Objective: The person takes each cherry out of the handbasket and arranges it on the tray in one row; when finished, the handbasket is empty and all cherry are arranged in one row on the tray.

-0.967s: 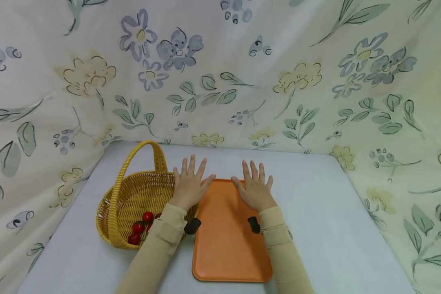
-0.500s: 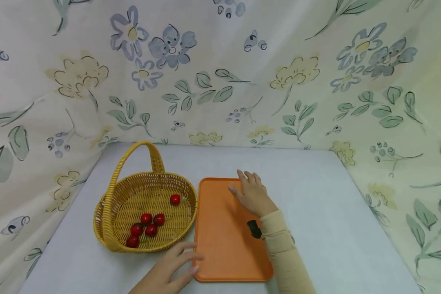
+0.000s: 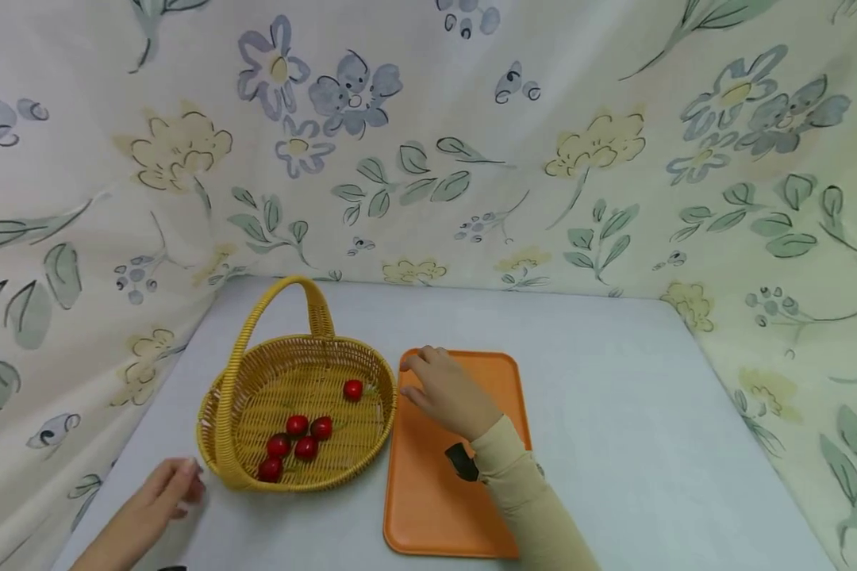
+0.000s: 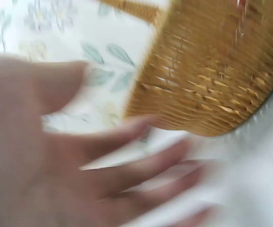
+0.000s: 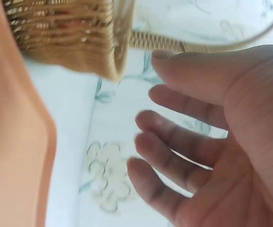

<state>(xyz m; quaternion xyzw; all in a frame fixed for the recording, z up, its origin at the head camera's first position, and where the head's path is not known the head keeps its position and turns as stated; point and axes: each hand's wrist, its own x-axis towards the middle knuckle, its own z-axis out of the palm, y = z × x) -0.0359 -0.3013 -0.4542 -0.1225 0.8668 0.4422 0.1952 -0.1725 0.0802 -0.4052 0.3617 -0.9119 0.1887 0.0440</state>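
Observation:
A yellow wicker basket point(image 3: 360, 464) with a tall arched handle stands at the left of the table. Several dark red cherries point(image 3: 306, 448) lie in its lower left part, and a single cherry point(image 3: 353, 389) lies apart near its right side. My left hand point(image 3: 153, 503) is just outside the basket's lower left rim, its fingers loosely bent and holding nothing; the left wrist view is blurred by motion. Over the far left part of an orange tray point(image 3: 436, 507), my right hand point(image 3: 446, 388) hovers with relaxed, spread fingers near the basket's right rim, nothing in its grasp.
The tray sits close to the right of the basket on a white table point(image 3: 614, 428). A floral cloth point(image 3: 428, 143) hangs behind the table and along both sides.
My left hand has swung back from above the basket's right rim and around its front to the lower left. My right hand has shifted left over the tray towards the basket.

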